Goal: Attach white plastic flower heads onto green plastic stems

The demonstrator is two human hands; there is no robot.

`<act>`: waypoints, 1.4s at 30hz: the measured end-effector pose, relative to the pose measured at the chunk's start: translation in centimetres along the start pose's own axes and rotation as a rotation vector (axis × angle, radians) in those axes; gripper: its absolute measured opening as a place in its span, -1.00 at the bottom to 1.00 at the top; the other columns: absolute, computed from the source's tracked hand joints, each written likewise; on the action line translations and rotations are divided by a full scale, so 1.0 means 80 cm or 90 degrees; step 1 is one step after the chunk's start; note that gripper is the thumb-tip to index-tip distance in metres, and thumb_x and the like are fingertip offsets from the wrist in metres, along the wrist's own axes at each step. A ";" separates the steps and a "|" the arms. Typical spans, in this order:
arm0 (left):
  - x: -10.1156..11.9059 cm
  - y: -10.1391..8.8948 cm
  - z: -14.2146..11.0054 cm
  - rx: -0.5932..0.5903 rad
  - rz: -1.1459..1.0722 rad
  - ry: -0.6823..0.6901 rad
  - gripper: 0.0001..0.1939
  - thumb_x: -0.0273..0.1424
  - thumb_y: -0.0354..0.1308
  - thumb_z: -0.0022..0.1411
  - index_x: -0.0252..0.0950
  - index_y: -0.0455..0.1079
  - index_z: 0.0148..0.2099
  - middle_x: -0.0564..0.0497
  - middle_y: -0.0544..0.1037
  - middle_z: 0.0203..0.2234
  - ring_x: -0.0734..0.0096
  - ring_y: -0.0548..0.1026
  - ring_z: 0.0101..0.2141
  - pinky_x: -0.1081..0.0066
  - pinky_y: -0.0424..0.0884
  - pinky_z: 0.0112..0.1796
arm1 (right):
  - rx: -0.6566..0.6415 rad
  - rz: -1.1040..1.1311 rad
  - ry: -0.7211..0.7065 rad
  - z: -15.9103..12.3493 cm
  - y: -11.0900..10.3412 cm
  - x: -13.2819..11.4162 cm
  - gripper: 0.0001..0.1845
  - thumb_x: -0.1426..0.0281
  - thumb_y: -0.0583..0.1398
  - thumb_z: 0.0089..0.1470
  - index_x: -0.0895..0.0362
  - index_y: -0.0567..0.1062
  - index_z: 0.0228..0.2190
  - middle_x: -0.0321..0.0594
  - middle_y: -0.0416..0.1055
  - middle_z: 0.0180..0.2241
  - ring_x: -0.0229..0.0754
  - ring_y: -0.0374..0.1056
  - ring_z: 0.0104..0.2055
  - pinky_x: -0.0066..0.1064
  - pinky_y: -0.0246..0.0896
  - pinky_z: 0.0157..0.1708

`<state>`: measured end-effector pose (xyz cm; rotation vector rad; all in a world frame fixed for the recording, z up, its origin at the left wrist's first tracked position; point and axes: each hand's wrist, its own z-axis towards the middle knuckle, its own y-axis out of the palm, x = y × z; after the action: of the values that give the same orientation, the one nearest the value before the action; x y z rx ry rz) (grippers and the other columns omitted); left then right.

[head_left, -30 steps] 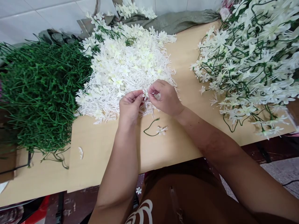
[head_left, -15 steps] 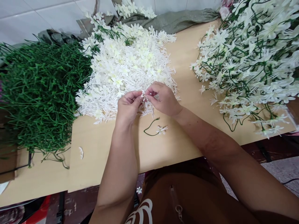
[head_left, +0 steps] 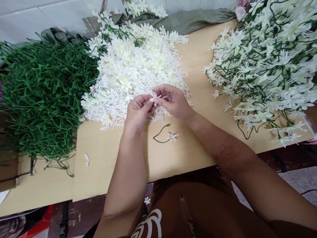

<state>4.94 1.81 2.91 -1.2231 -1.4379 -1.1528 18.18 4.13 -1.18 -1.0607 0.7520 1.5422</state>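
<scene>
A small white artificial flower (head_left: 154, 98) is pinched between my two hands, just over the front edge of a heap of loose white flower pieces (head_left: 133, 66). My left hand (head_left: 139, 107) grips it from the left with thumb and forefinger. From the right, my right hand (head_left: 174, 100) is closed on it between thumb and fingertips. Parts of the flower are hidden by the fingers. On the table below my hands lies a green stem (head_left: 158, 140) with one white flower (head_left: 172, 136) at its right end.
A tall pile of green plastic stems (head_left: 49, 99) covers the left. At the right is a large heap of white flowers on green stems (head_left: 267, 72). A white petal piece (head_left: 86, 160) lies on the tan tabletop (head_left: 99, 178). Grey-green cloth (head_left: 193, 21) runs along the tiled wall.
My right-hand fingers have shifted slightly and spread a little around the flower, which now shows more of its petals. The view has moved slightly.
</scene>
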 end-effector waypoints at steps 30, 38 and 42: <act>0.043 -0.064 -0.029 -0.135 0.440 -0.100 -0.84 -0.35 0.21 -0.20 -0.27 0.48 -0.46 0.01 0.50 -0.53 0.40 0.38 -0.46 0.40 0.27 -0.38 | -0.222 0.211 0.257 -0.002 -0.010 -0.004 -0.72 0.43 0.41 -0.11 0.23 0.40 -0.45 -0.38 0.36 -0.54 -0.46 0.24 -0.51 -0.64 0.13 -0.54; 0.014 -0.054 -0.012 -0.148 0.330 -0.032 -0.82 -0.31 0.33 -0.07 -0.31 0.47 -0.45 0.00 0.50 -0.57 0.44 0.42 -0.52 0.47 0.30 -0.48 | -0.187 0.304 0.235 0.000 -0.013 -0.014 -0.49 0.14 0.47 -0.27 0.19 0.39 -0.43 -0.38 0.37 -0.54 -0.42 0.26 -0.49 -0.57 0.18 -0.48; 0.005 -0.054 -0.005 -0.107 0.235 -0.009 -0.77 -0.31 0.38 -0.07 -0.33 0.45 -0.44 0.00 0.52 -0.56 0.46 0.44 -0.54 0.47 0.32 -0.49 | -0.175 0.320 0.242 0.000 -0.010 -0.011 -0.48 0.15 0.49 -0.31 0.18 0.39 -0.45 -0.37 0.40 -0.53 -0.41 0.28 -0.48 -0.55 0.21 -0.46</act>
<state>0.67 1.13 2.93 -1.5411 -1.0801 -1.0236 18.98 3.96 -0.35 -1.4726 1.1563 1.9311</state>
